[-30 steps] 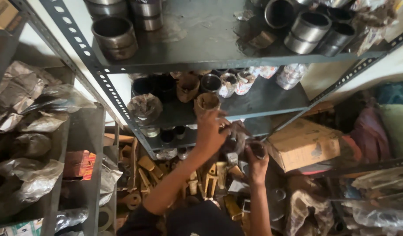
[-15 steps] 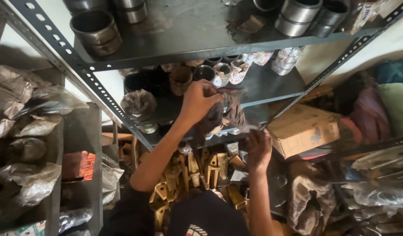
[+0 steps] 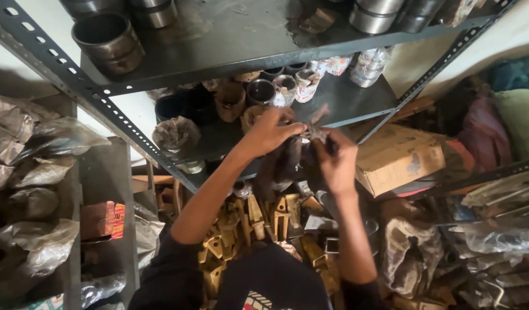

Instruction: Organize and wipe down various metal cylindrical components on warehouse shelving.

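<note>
My left hand (image 3: 269, 132) and my right hand (image 3: 335, 163) meet in front of the middle shelf (image 3: 356, 106) of a grey slotted-steel rack. Between them hangs a dark, grimy wrapped part (image 3: 290, 158), and both hands grip it, the left at its top, the right at its side. What is inside the wrapping is hidden. Just behind the left hand stand open metal bushings (image 3: 260, 90) and paper-wrapped ones (image 3: 306, 81).
Large steel rings (image 3: 106, 37) sit on the top shelf. A cardboard box (image 3: 399, 158) lies at the right, with bagged parts beyond it. Yellowish cast metal teeth (image 3: 253, 221) are heaped below. At the left are plastic-wrapped parts (image 3: 37, 172) and a red box (image 3: 103, 221).
My left hand has come off the bushings on the middle shelf. My right hand has risen from below, and both now hold the dark wrapped part together.
</note>
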